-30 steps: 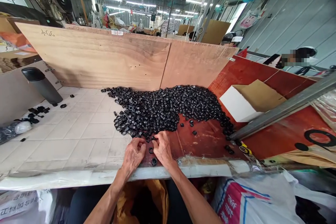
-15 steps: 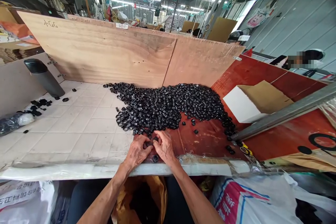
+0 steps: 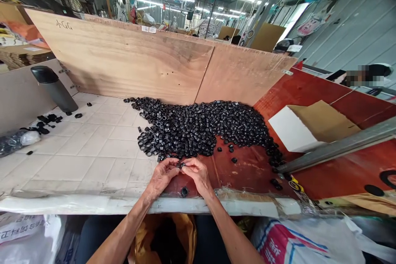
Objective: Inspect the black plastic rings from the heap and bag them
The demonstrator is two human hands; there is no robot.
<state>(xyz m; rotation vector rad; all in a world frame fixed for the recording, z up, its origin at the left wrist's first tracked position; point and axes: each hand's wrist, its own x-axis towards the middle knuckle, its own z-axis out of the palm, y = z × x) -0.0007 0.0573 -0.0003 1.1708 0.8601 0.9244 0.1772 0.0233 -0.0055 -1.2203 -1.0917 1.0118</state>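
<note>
My left hand (image 3: 163, 176) and my right hand (image 3: 198, 174) meet at the front of the bench, fingertips almost touching. Between them they pinch small black plastic rings (image 3: 180, 165); the fingers partly cover these, so I cannot tell whether they are one piece or two pressed together. Just beyond the fingers lies a wide heap of black rings and caps (image 3: 192, 128). A single black ring (image 3: 184, 192) rests on the red surface below my hands, close to the front edge.
A grey bottle (image 3: 55, 88) stands at the left. On the right are an open cardboard box (image 3: 291, 130), a slanting metal bar (image 3: 343, 148) and yellow-handled scissors (image 3: 296, 185). A wooden board (image 3: 139, 62) walls the back. Below the edge hangs an open brown bag (image 3: 140, 239).
My fingers have come closer together, lifting the small black parts into clearer sight between the fingertips. The loose ring beneath is more exposed. The whole view has shifted slightly.
</note>
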